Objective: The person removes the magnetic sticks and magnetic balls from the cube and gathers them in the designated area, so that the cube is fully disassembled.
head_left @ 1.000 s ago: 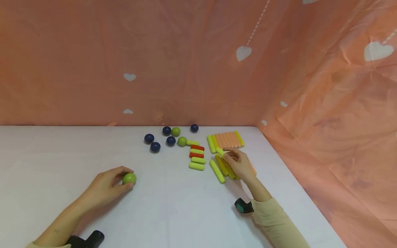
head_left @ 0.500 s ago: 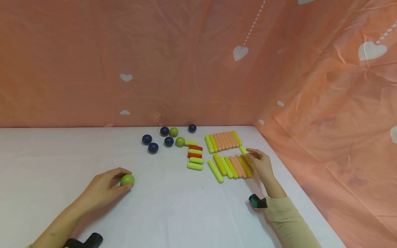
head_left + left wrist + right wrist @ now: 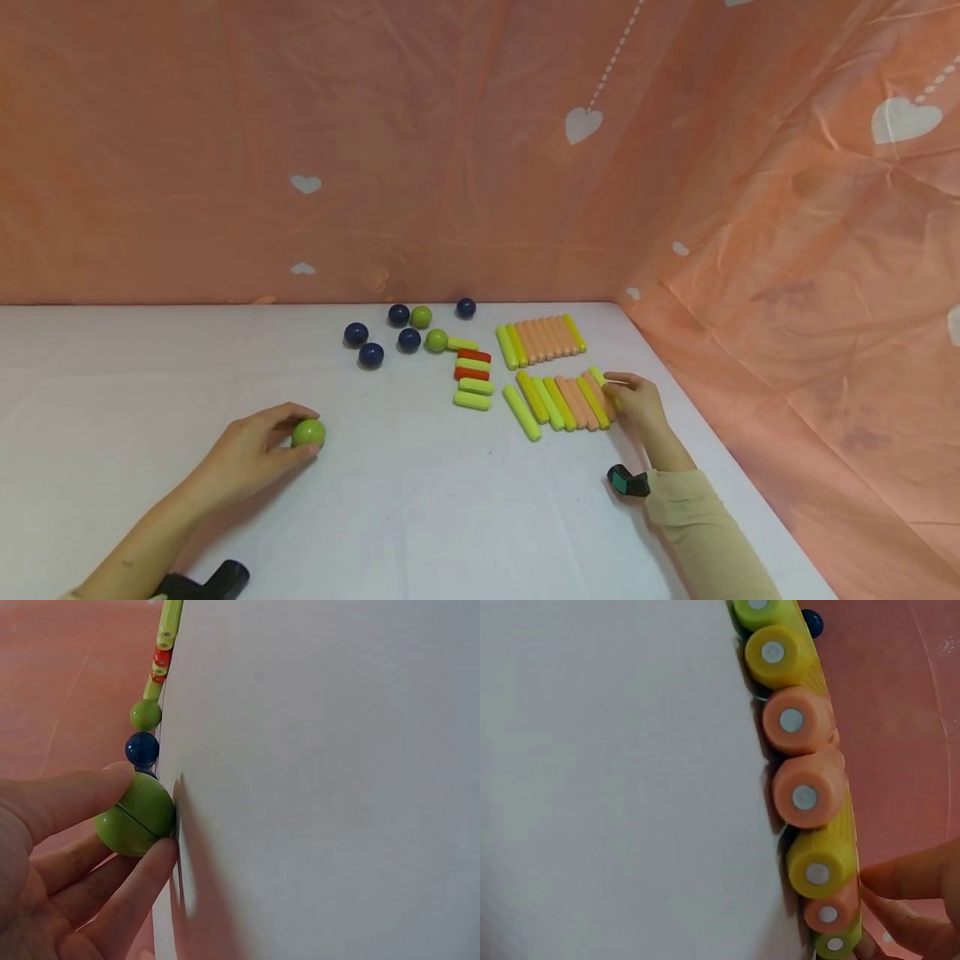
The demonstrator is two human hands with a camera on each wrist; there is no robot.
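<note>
My left hand (image 3: 251, 454) grips a glossy green ball (image 3: 308, 432) low at the table, thumb on one side and fingers on the other. A dark seam crosses this ball in the left wrist view. At the right end of the front row of sticks, my right hand (image 3: 637, 408) pinches a light green stick (image 3: 597, 376), partly hidden by the fingers. It lies alongside a peach stick (image 3: 829, 913). Grey discs show in the sticks' ends in the right wrist view. Yellow, light green and peach sticks make up the rest of that row.
Behind it lies a second row of sticks (image 3: 542, 340). Short red and light green sticks (image 3: 472, 374) lie left of both rows. Farther left are several dark blue balls (image 3: 371, 356) and two green balls (image 3: 437, 340). A peach-coloured cloth (image 3: 450, 150) backs the white table (image 3: 420, 500).
My right hand has carried the light green stick rightward past the back row, then down to the right end of the front row. The left hand keeps its hold on the green ball.
</note>
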